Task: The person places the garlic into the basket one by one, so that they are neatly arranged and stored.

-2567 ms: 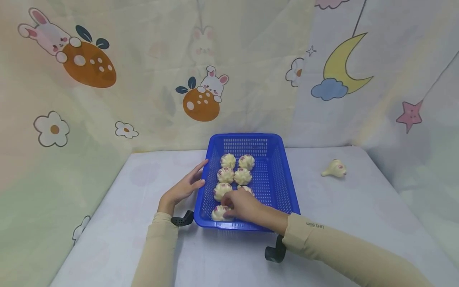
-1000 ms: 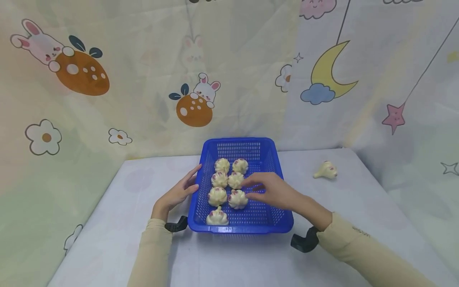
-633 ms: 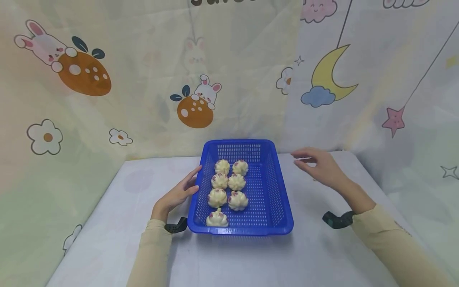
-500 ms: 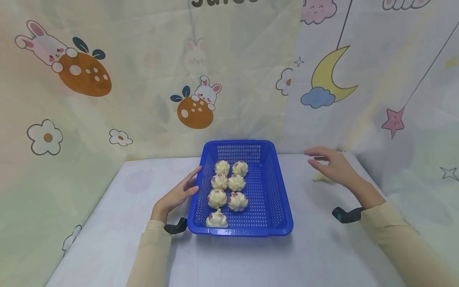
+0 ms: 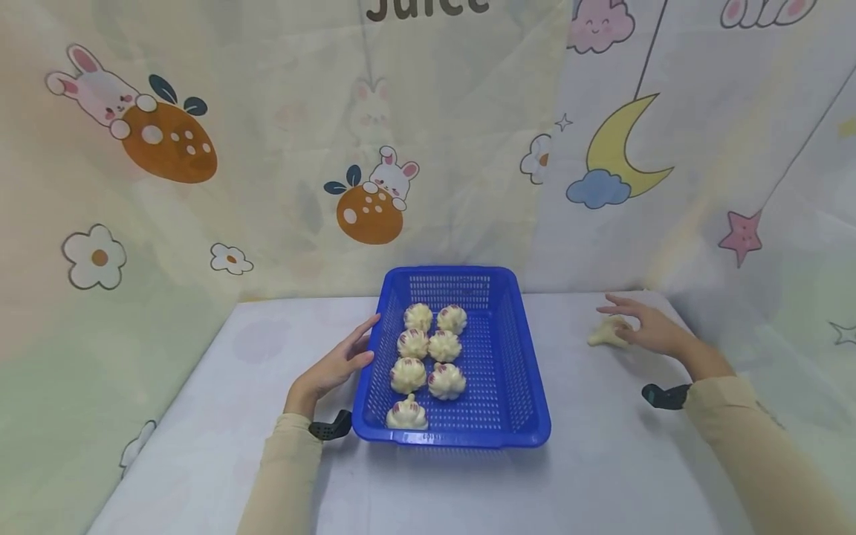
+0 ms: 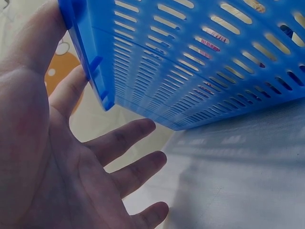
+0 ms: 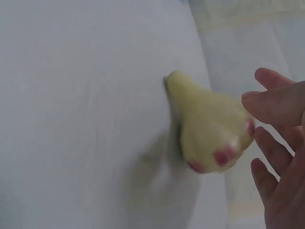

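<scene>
A blue plastic basket (image 5: 538, 386) stands on the table with several cream garlic bulbs (image 5: 408, 376) with purple marks in two columns along its left side. The left hand (image 5: 331, 374) rests thumb and fingertips on the basket's left rim; in the left wrist view its other fingers (image 6: 138, 174) are spread below the rim. At the far right of the table lies one more garlic bulb (image 7: 209, 126), stem pointing left. The right hand (image 5: 652, 329) is at this bulb, its thumb and fingers parted beside the round end; whether they touch it I cannot tell.
A white cloth covers the table (image 5: 441, 490). Printed fabric walls (image 5: 461, 148) close off the back and sides. Black wrist cameras (image 5: 665, 397) sit on both wrists.
The right hand let go of a garlic bulb at the basket's near left corner, then moved right across the table to the loose bulb. The left hand stays at the rim.
</scene>
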Demonstrator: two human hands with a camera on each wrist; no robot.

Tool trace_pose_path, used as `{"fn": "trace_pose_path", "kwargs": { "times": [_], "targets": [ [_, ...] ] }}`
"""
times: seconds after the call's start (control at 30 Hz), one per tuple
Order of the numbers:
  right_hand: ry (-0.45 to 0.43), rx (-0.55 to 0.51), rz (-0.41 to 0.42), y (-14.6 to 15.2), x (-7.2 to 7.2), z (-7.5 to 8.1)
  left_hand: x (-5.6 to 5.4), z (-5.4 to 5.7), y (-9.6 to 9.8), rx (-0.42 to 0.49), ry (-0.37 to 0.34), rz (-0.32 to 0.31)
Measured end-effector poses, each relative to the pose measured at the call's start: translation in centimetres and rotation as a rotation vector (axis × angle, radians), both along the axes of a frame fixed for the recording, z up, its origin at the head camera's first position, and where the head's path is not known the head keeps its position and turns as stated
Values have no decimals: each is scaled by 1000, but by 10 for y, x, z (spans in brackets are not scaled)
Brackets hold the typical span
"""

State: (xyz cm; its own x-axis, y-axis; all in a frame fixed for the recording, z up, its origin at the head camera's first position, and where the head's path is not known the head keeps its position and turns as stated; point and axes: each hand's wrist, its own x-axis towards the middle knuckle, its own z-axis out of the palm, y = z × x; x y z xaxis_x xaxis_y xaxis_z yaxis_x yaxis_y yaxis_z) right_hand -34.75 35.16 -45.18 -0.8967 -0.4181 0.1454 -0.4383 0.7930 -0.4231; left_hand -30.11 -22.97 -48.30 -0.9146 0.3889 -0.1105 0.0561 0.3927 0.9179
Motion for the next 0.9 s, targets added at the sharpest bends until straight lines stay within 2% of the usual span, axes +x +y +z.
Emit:
{"fn": "trace_pose_path", "kwargs": {
  "times": [0.13,0.27,0.47,0.67,0.9],
  "targets": [
    [-62,6,-26,9,0,-13,0,-4,2,-3,1,6],
    [-95,26,-45,13,1,-19,0,-5,1,-5,7,11],
    [-145,38,-45,11,5,-15,0,-5,1,-16,4,9],
    [-176,39,-10,10,7,-7,-3,-6,-1,-1,15,-3],
    [-241,21,21,13,10,-7,-3,-5,-1,7,13,-10]
  ]
}}
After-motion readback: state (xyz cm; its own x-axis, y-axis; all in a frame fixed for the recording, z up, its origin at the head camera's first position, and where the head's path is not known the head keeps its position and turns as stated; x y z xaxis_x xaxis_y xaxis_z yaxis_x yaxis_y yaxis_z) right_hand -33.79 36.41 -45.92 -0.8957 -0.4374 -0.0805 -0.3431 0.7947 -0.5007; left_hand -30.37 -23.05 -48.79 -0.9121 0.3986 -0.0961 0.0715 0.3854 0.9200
